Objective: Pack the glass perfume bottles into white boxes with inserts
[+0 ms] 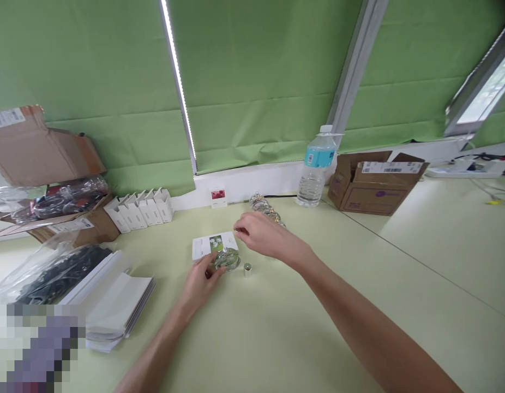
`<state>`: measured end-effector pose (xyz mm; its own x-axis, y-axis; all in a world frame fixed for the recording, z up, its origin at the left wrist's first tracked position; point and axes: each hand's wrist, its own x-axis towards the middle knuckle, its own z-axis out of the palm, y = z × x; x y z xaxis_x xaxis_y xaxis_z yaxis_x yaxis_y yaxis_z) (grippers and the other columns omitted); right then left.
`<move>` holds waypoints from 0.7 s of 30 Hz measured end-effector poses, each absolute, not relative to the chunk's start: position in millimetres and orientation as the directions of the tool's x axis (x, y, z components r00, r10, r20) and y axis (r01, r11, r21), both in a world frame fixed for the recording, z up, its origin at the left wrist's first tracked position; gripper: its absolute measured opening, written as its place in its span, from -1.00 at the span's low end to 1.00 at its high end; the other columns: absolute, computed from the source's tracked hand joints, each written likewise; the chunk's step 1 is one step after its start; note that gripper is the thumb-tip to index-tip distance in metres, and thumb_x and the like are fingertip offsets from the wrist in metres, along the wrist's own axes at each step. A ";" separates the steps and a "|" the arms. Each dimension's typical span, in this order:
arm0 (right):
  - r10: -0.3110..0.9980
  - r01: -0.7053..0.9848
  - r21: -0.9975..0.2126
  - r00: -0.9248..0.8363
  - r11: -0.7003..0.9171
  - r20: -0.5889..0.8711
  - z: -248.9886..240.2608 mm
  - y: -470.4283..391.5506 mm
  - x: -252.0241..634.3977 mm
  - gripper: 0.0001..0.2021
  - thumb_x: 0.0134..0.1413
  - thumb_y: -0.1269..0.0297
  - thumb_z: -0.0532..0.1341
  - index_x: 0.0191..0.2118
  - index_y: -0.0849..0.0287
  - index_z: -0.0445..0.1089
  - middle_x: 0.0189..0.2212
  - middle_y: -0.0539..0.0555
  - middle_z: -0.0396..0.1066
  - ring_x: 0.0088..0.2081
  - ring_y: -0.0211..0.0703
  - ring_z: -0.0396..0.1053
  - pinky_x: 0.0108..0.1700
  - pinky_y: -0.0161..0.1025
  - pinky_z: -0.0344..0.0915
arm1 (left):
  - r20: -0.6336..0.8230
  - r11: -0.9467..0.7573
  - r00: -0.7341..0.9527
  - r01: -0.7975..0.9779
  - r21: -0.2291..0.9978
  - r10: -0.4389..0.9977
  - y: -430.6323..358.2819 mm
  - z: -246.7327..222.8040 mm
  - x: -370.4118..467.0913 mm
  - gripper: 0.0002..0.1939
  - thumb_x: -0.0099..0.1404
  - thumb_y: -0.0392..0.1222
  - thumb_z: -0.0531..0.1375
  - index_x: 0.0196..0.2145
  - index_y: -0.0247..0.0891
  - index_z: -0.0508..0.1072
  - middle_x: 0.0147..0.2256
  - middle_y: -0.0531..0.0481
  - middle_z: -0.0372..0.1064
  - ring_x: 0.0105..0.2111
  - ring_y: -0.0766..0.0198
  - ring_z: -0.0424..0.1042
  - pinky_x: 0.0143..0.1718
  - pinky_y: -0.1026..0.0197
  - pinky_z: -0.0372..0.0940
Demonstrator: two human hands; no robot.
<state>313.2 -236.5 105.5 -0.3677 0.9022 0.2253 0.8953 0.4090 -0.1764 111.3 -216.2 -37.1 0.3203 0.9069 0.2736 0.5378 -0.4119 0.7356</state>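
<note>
My left hand [202, 279] grips the left side of a shiny, clear-silvery coil [228, 260], which looks like a bundle of thin wire, with thumb and fingers. The coil overlaps the front edge of a white card [201, 249] that bears a picture of white flowers. At the card's right edge, my right hand [258, 232] is closed in a pinch above the table; whatever is between its fingertips is too small to tell. A small silver cylinder [247, 269] stands upright just right of the coil. Behind my right hand lies a row of similar coils [264, 204], partly hidden.
White small boxes [142, 209] stand in a row at the back left, beside cardboard boxes [92, 224]. A paper stack [121, 305] and a bag of black items [64, 273] lie left. A water bottle [312, 183] and an open carton [371, 188] stand back right.
</note>
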 end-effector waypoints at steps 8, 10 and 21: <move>0.912 0.900 -0.147 -0.398 0.410 0.102 44.0 -254.8 347.5 -0.72 0.16 0.43 0.02 -0.54 0.23 0.33 -0.52 0.06 0.32 -0.47 -0.27 0.21 -0.43 -0.31 -0.06 | 0.230 -0.361 0.308 0.488 0.795 0.923 -215.8 -36.7 109.1 -0.56 0.20 0.08 0.14 -0.06 -0.25 0.39 -0.54 0.10 0.30 -0.56 0.34 0.20 -0.51 0.30 0.09; 0.925 0.917 -0.124 -0.374 0.379 0.059 26.5 -260.9 350.6 -0.76 0.14 0.46 0.04 -0.50 0.23 0.36 -0.50 0.07 0.35 -0.45 -0.25 0.25 -0.43 -0.31 -0.06 | 0.219 -0.348 0.310 0.459 0.818 0.925 -216.6 -36.3 109.4 -0.56 0.19 0.10 0.15 -0.08 -0.25 0.39 -0.55 0.11 0.29 -0.58 0.35 0.19 -0.52 0.30 0.08; 0.938 0.920 -0.185 -0.346 0.346 0.032 13.0 -268.3 355.5 -0.87 0.14 0.38 0.09 -0.29 0.21 0.38 -0.35 0.10 0.41 -0.34 -0.16 0.36 -0.39 -0.31 0.06 | 0.206 -0.325 0.288 0.473 0.819 0.935 -216.0 -38.4 109.1 -0.53 0.17 0.12 0.17 -0.10 -0.28 0.40 -0.60 0.12 0.26 -0.59 0.35 0.22 -0.53 0.30 0.10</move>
